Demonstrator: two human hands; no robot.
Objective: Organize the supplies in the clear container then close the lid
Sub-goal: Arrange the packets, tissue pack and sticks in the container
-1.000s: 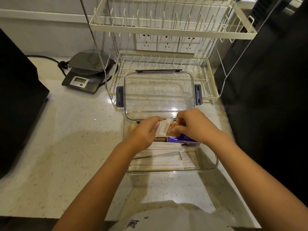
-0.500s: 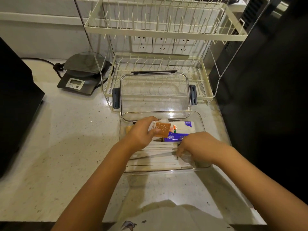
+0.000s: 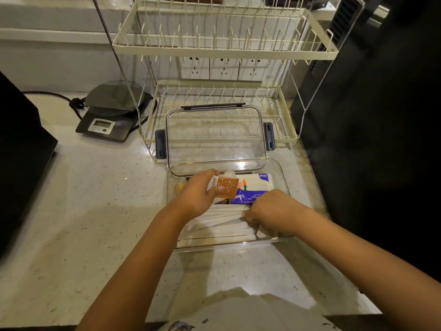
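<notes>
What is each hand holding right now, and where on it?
The left hand pinches the orange packet at its lower left edge. The right hand grips the right ends of the white paper sleeves in the clear container.

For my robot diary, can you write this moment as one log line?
left hand: holds orange packet | right hand: on white sleeves | container: open | lid: off

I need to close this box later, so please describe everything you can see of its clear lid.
The clear lid looks like transparent hard plastic, rectangular with rounded corners. Dark grey latches sit on its left and right edges, and a dark strip runs along its top edge. It is open, standing tilted back behind the clear container, leaning against the lower tier of the cream dish rack. The rack's wires show through it. Neither hand touches it.
</notes>
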